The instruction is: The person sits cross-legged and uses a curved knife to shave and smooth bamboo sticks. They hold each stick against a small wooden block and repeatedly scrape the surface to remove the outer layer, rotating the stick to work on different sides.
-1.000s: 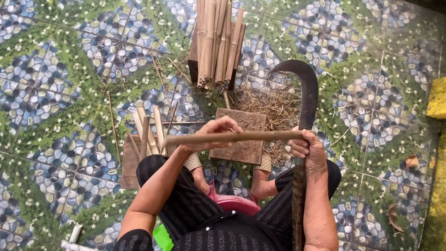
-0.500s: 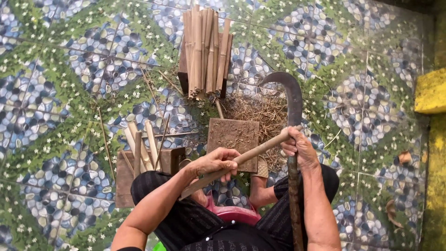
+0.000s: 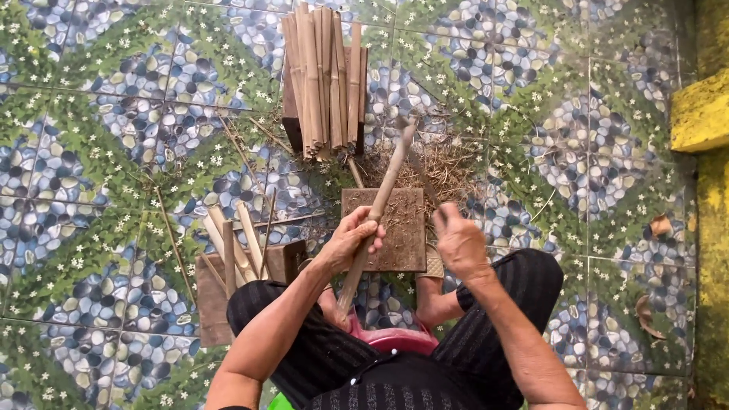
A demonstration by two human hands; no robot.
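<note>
Fingers of the left hand (image 3: 355, 237) wrap tightly around a long bamboo stick (image 3: 376, 211), gripping it near its lower third so that it slants up and away over a square wooden board (image 3: 395, 247) on the floor. The stick's far end reaches above a patch of dry shavings (image 3: 448, 168) scattered beyond the board. The right hand (image 3: 458, 241) is closed around the handle of a curved blade (image 3: 422, 168), which is blurred with motion and crosses just beside the upper part of the stick; whether metal touches bamboo cannot be told. Both forearms come up from a seated person in dark striped trousers, knees spread to either side of the board. To the left of the knees a low wooden block (image 3: 216, 292) carries a few short cut bamboo pieces (image 3: 231, 241) leaning together. Farther out, past the shavings, a bundle of longer bamboo lengths (image 3: 323, 72) lies side by side. Thin loose splinters lie about on the tiled floor (image 3: 99, 129), which is patterned with blue pebbles, green leaves and small white flowers. At the right edge runs a yellow painted ledge (image 3: 702, 114).
</note>
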